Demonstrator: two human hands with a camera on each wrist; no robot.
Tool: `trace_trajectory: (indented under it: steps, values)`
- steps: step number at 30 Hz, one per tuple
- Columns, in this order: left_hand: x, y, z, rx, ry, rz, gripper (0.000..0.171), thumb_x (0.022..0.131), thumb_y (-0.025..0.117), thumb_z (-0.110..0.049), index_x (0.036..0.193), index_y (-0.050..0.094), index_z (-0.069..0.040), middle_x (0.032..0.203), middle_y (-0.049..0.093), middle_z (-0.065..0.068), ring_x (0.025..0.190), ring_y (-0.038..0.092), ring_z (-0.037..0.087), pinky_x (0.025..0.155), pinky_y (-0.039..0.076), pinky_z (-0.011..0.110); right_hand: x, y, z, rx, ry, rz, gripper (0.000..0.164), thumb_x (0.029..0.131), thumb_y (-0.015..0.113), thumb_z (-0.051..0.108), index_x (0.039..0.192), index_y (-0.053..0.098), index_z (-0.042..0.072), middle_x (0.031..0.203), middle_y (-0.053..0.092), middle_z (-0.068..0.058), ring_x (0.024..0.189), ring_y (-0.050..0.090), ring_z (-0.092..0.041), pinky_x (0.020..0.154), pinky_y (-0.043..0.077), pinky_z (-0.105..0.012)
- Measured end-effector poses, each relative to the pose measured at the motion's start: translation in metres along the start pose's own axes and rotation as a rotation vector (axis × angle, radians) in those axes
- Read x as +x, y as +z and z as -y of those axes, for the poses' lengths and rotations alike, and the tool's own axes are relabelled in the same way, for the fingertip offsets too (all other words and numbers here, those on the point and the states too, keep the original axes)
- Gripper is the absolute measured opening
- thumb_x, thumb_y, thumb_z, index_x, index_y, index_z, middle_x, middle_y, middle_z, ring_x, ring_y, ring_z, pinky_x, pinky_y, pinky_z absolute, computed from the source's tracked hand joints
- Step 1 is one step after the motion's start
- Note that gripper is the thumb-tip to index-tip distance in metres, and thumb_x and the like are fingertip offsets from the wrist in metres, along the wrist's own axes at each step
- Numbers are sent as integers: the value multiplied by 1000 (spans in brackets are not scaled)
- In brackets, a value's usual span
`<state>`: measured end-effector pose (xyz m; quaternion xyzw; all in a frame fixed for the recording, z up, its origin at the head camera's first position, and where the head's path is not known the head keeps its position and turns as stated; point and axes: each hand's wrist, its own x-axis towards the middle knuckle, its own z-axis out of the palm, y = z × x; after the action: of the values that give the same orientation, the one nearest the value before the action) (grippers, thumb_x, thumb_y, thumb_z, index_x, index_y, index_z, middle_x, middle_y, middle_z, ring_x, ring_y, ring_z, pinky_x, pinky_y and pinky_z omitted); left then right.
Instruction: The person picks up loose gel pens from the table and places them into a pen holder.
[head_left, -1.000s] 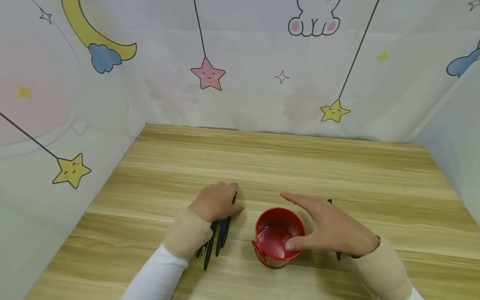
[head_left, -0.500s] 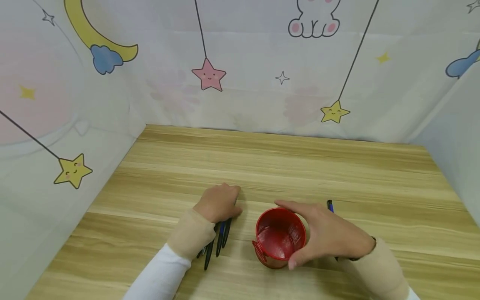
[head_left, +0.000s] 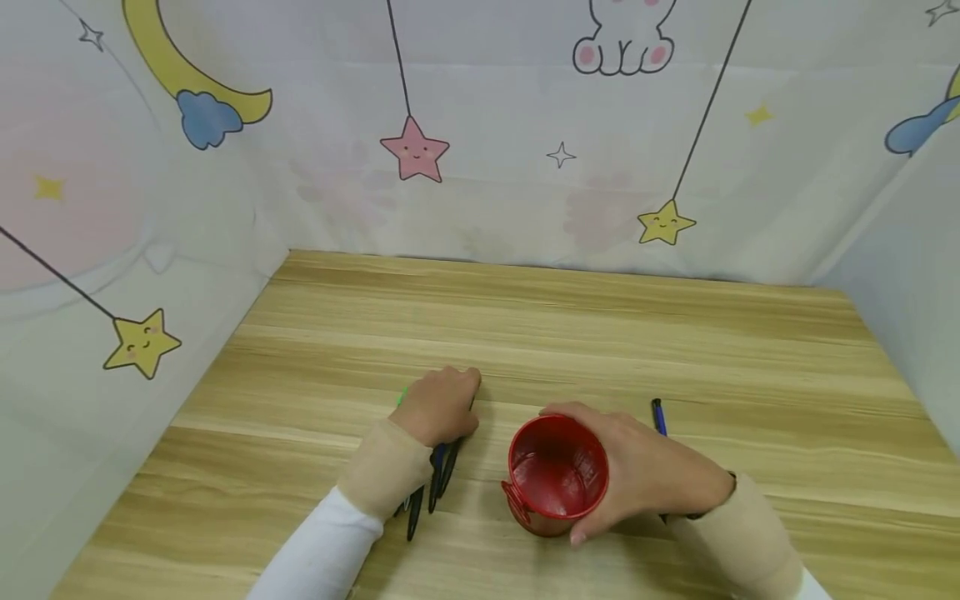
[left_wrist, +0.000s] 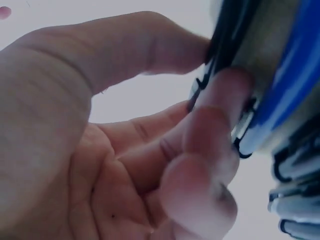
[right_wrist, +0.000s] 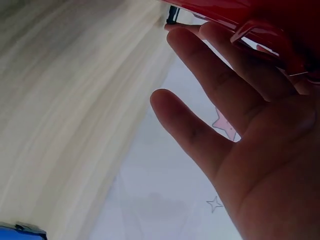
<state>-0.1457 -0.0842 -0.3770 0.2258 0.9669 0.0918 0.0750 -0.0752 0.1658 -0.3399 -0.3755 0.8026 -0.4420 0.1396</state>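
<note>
A small red bucket [head_left: 558, 471] stands upright on the wood-grain tabletop, its mouth facing up and its inside bare. My right hand [head_left: 637, 462] curves round its right side, thumb at the near side and fingers at the far side. In the right wrist view, the little finger stays off the bucket [right_wrist: 280, 20]. To the left, my left hand [head_left: 438, 407] lies over several dark pens [head_left: 415, 512], covering their upper parts. The left wrist view shows its thumb and index finger pinching a black pen [left_wrist: 227, 42], with a blue pen [left_wrist: 295, 65] close by.
A blue and black pen [head_left: 659, 417] lies on the tabletop [head_left: 525, 317] beyond my right hand, partly covered. A bit of green [head_left: 402, 397] shows at the left hand's far side. Printed cloth walls [head_left: 480, 200] border the table's back and sides.
My right hand has moved left and closed in round the bucket, its thumb passing from over the mouth to the near outside. The left hand's fingers have drawn together on a pen.
</note>
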Motion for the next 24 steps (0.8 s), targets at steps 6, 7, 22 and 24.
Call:
trace_trajectory:
  steps: [6,7,22,24]
  values:
    - [2,0,-5,-82,6,-18,30,71,64,-13,99,54,-7,69,54,4,55,48,18,46,43,32,-3,8,-28,62,-62,1,89,58,86,35,132,40,21,124,53,2,110,49,-20,77,54,-41]
    - [3,-1,-5,-97,9,-25,34,71,64,-12,103,54,-6,69,54,5,55,48,18,46,44,32,-3,8,-28,64,-73,-3,89,58,86,34,133,40,20,124,53,2,110,49,-21,78,53,-42]
    - [-1,-13,-8,-244,82,-152,49,70,55,-8,119,48,-8,49,39,-4,42,31,9,41,31,25,1,5,-5,83,-104,-25,80,63,84,28,129,41,13,120,56,-4,107,51,-24,76,54,-44]
    - [-1,-13,-7,-256,78,-161,51,71,55,-9,121,47,-9,49,39,-5,42,32,9,41,32,25,1,7,-12,70,-108,-24,82,63,84,31,130,40,15,121,56,-3,107,51,-23,77,54,-43]
